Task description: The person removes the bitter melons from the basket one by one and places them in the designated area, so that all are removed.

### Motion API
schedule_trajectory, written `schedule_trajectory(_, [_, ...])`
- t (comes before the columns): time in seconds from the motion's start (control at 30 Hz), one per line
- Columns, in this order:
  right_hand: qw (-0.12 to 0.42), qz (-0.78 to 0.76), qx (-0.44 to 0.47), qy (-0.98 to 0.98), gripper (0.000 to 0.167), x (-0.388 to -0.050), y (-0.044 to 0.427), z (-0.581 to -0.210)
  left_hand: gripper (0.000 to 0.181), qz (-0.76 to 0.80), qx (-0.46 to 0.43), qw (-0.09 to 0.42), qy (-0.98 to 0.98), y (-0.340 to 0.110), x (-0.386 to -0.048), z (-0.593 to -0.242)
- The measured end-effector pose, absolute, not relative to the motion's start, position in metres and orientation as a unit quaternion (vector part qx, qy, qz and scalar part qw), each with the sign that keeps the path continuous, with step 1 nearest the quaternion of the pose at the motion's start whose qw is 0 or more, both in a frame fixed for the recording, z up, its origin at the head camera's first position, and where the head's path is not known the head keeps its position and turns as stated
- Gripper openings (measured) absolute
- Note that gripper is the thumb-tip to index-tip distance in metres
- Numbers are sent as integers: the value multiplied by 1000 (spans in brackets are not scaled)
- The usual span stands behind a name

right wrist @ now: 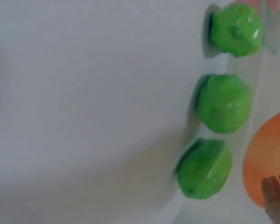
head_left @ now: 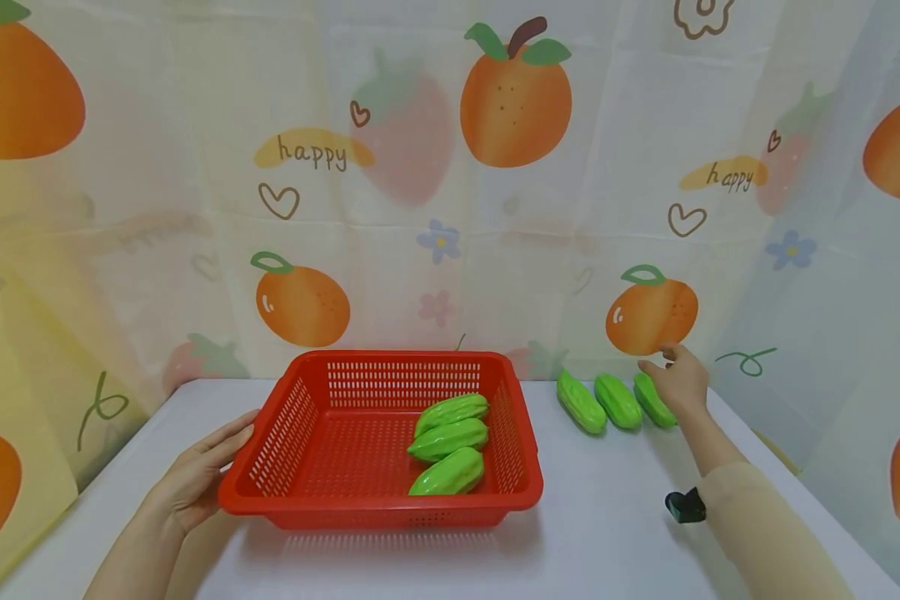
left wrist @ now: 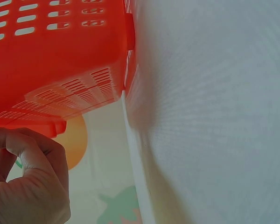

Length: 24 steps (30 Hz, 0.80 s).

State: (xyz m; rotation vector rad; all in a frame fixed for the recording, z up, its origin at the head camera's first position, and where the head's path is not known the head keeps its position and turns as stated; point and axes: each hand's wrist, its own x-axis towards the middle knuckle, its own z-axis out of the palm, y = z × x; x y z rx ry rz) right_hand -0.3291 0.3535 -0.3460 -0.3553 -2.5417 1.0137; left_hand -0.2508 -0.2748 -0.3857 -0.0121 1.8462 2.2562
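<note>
My left hand (head_left: 202, 475) grips the left rim of a red plastic basket (head_left: 381, 503), its fingers bent at the edge in the left wrist view. Inside the basket, against its right side, lie three green ridged gourds (head_left: 448, 472). Three more stand in a row on the table to the right: a left gourd (head_left: 581, 402), a middle gourd (head_left: 618, 402) and a right gourd (head_left: 651, 398). Over the right gourd, partly hiding it in the head view, hovers my right hand (head_left: 681, 383). Its fingers are apart from the gourds in the right wrist view and hold nothing.
The white table (head_left: 592, 517) ends at a fruit-printed curtain (head_left: 420, 292) behind the basket and gourds. More curtain hangs at both sides. A small black device (head_left: 686, 506) sits at my right wrist.
</note>
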Motion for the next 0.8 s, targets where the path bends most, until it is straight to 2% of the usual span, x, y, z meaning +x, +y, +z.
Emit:
schedule_trajectory(0.57, [166, 401, 15, -901, 53, -327, 284, -327, 31, 767, -9, 112, 631, -274, -251, -386])
schedule_trajectory(0.8, [137, 417, 48, -897, 51, -328, 258, -326, 30, 770, -6, 115, 628, -275, -251, -386])
